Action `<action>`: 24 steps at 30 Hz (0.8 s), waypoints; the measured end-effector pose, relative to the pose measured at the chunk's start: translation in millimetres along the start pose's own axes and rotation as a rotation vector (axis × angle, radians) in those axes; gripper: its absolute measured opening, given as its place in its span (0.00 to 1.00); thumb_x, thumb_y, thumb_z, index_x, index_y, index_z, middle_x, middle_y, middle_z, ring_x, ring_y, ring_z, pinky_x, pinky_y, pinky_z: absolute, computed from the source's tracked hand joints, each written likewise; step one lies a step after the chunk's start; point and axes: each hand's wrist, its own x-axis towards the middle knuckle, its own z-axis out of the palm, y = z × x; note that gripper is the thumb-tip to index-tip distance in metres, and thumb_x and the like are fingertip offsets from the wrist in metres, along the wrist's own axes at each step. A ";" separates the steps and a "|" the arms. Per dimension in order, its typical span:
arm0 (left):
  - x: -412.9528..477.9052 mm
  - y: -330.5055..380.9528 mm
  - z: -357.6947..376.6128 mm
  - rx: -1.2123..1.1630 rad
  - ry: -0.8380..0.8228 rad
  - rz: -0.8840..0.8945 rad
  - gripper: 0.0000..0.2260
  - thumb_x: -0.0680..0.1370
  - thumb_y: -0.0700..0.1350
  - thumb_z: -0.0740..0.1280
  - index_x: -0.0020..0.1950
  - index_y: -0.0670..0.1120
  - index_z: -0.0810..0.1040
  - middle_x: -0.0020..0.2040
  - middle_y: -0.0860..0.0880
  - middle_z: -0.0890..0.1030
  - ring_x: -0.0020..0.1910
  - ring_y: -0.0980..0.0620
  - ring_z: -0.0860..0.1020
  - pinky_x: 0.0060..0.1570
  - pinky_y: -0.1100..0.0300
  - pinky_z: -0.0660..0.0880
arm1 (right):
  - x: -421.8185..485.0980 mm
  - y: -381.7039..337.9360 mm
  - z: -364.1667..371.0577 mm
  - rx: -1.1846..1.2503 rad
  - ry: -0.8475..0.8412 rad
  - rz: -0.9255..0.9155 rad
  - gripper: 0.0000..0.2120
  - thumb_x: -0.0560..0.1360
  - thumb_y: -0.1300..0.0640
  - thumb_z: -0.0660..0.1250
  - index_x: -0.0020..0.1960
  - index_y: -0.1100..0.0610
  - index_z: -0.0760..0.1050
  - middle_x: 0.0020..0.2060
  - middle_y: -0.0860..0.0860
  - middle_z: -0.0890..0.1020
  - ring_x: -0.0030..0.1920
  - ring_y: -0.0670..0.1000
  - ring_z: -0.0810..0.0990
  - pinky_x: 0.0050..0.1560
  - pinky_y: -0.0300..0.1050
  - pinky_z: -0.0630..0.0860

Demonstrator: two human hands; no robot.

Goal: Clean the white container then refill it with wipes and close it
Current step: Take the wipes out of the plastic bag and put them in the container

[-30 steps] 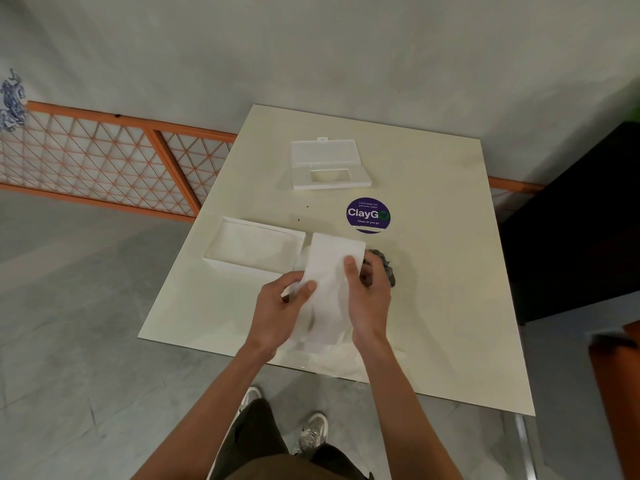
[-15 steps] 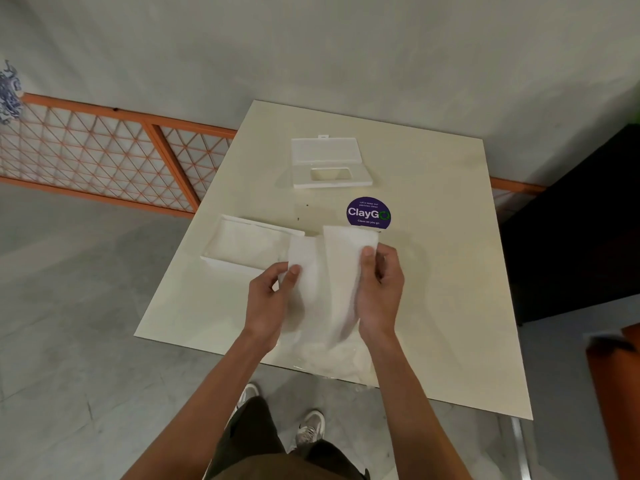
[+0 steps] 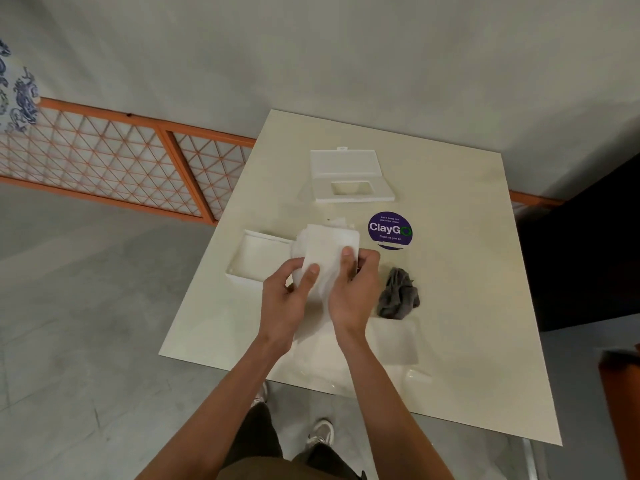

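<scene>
Both hands hold a stack of white wipes (image 3: 329, 249) above the middle of the cream table (image 3: 460, 306). My left hand (image 3: 287, 299) grips its left edge with the thumb on top. My right hand (image 3: 353, 292) pinches the right edge. The open white container (image 3: 258, 256) lies just left of the wipes, its inside facing up and partly hidden by them. Its white lid (image 3: 349, 176), with a rectangular opening and a raised flap, lies farther back on the table. A crumpled grey cloth (image 3: 398, 294) sits right of my right hand.
A clear plastic wrapper (image 3: 391, 344) lies flat near the table's front edge, under my forearms. A round purple ClayGo sticker (image 3: 390, 230) is on the tabletop. An orange lattice railing (image 3: 104, 161) runs at the left, a dark cabinet (image 3: 588, 244) at the right.
The hands have drawn together and folded the spread wipes into a compact stack, carrying it slightly left toward the container. The grey cloth, hidden half a second ago, shows again.
</scene>
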 end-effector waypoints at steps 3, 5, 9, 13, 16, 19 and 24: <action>18.2 7.7 -24.1 0.068 -0.032 0.023 0.06 0.82 0.49 0.73 0.58 0.49 0.85 0.52 0.52 0.88 0.50 0.49 0.86 0.52 0.47 0.83 | 4.8 -12.5 7.5 -0.005 -0.112 -0.124 0.12 0.86 0.48 0.66 0.64 0.54 0.72 0.58 0.50 0.78 0.53 0.45 0.80 0.54 0.42 0.80; 29.8 15.9 -42.8 0.098 -0.059 0.004 0.08 0.81 0.48 0.75 0.59 0.50 0.85 0.52 0.54 0.88 0.48 0.51 0.86 0.49 0.52 0.83 | 11.0 -23.5 6.9 -0.043 -0.211 -0.228 0.16 0.86 0.49 0.68 0.71 0.50 0.73 0.64 0.49 0.74 0.59 0.42 0.78 0.58 0.37 0.78; 51.6 27.1 -77.9 0.176 -0.149 0.021 0.10 0.80 0.50 0.76 0.60 0.51 0.85 0.51 0.53 0.87 0.46 0.48 0.86 0.46 0.51 0.84 | 20.0 -42.0 14.2 -0.184 -0.498 -0.342 0.20 0.81 0.44 0.74 0.72 0.41 0.77 0.68 0.46 0.65 0.69 0.48 0.70 0.67 0.44 0.78; 69.7 35.8 -105.7 0.296 -0.240 0.123 0.07 0.81 0.49 0.74 0.59 0.53 0.84 0.55 0.56 0.86 0.50 0.52 0.84 0.48 0.60 0.79 | 25.4 -54.5 33.8 -0.406 -0.490 -0.467 0.19 0.73 0.37 0.80 0.59 0.41 0.82 0.68 0.41 0.67 0.64 0.54 0.65 0.70 0.49 0.66; 76.9 42.3 -117.6 0.301 -0.261 0.154 0.05 0.82 0.47 0.74 0.57 0.53 0.85 0.56 0.59 0.86 0.52 0.55 0.84 0.49 0.62 0.77 | 27.4 -67.8 39.8 -0.418 -0.541 -0.515 0.14 0.72 0.39 0.81 0.53 0.42 0.83 0.61 0.38 0.74 0.60 0.51 0.66 0.65 0.47 0.66; 81.9 44.1 -127.9 0.191 -0.209 0.078 0.05 0.85 0.48 0.70 0.55 0.52 0.86 0.57 0.58 0.87 0.59 0.58 0.82 0.57 0.59 0.76 | 28.0 -73.8 41.5 -0.403 -0.593 -0.469 0.10 0.77 0.46 0.78 0.54 0.46 0.81 0.55 0.40 0.80 0.60 0.49 0.74 0.60 0.45 0.71; 96.2 36.8 -149.9 0.092 -0.056 0.017 0.06 0.83 0.44 0.72 0.57 0.53 0.86 0.58 0.57 0.87 0.51 0.56 0.84 0.54 0.57 0.80 | 35.4 -65.0 32.4 -0.270 -0.441 -0.295 0.08 0.83 0.51 0.72 0.56 0.53 0.75 0.47 0.43 0.82 0.48 0.41 0.79 0.51 0.37 0.74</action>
